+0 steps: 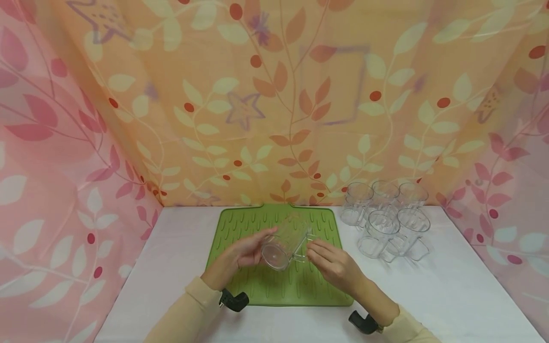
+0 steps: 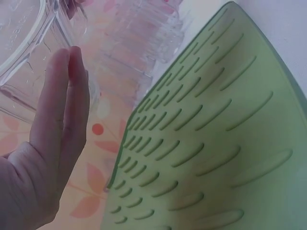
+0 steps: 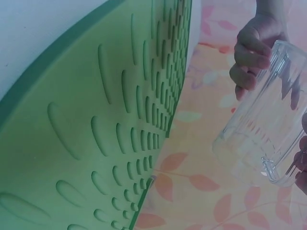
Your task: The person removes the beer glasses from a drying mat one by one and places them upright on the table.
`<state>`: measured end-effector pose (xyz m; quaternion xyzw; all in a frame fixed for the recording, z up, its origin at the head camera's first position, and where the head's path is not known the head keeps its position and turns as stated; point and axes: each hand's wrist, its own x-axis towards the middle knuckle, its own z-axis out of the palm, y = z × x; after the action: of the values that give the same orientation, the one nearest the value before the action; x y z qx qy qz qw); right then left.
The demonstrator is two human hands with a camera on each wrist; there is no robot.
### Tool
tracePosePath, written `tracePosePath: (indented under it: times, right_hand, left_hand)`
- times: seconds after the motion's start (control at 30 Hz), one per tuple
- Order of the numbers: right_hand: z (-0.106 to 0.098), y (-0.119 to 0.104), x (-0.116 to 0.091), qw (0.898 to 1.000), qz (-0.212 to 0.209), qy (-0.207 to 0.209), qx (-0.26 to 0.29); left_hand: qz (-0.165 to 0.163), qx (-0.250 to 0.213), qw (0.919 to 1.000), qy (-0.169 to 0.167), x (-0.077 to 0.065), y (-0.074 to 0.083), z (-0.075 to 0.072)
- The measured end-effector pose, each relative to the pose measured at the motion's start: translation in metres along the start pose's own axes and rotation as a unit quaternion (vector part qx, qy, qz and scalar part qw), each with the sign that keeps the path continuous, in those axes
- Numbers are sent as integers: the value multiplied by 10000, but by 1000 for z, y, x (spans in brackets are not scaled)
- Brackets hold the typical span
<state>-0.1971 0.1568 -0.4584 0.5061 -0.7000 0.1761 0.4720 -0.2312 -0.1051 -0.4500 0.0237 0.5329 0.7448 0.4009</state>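
Observation:
A clear mug [image 1: 288, 237] is held tilted above the green ribbed mat [image 1: 257, 290], one round end turned toward the person. My left hand [image 1: 248, 250] grips the mug's body near that lower end. With its fingertips, my right hand [image 1: 336, 267] pinches the handle on the mug's right side. In the right wrist view, the left hand's curled fingers [image 3: 249, 62] lie against the mug wall [image 3: 254, 129]. Only the right hand's fingertips [image 3: 302, 167] show at the edge there. In the left wrist view, the mug [image 2: 24, 67] is partly cut off behind the left fingers.
Several more clear mugs [image 1: 384, 224] stand grouped at the back right of the white table [image 1: 429, 300], apparently stacked in places. Behind the table hangs a patterned orange curtain [image 1: 274, 143], with pink patterned cloth [image 1: 43, 190] at both sides.

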Motion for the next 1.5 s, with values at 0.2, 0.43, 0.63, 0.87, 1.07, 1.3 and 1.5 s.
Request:
tracePosePath:
  times: [0.2, 0.43, 0.63, 0.87, 1.07, 1.3, 1.5]
  right_hand:
    - [-3, 0, 2, 9996, 189, -173, 116]
    - [-7, 2, 1, 9965, 508, -418, 508]
    - [-8, 2, -3, 9885, 1000, -707, 882]
    - [-9, 3, -4, 9687, 1805, -473, 1638]
    - [-12, 6, -3, 9425, 2596, -256, 2088]
    - [-16, 8, -2, 9167, 3375, -290, 2120]
    - [-17, 9, -2, 8937, 3818, -312, 2337]
  left_hand:
    - [51, -34, 10000, 16, 1, -1, 0]
    - [159, 59, 9997, 153, -1, 0, 2]
    - [465, 196, 9985, 217, -3, -1, 2]
    - [865, 868, 9901, 685, -5, -8, 2]
    - [1113, 1434, 9767, 1147, -8, -13, 6]
    - [1594, 1706, 9640, 1276, -15, -20, 15]
    - [1986, 2274, 9409, 1534, -20, -31, 19]
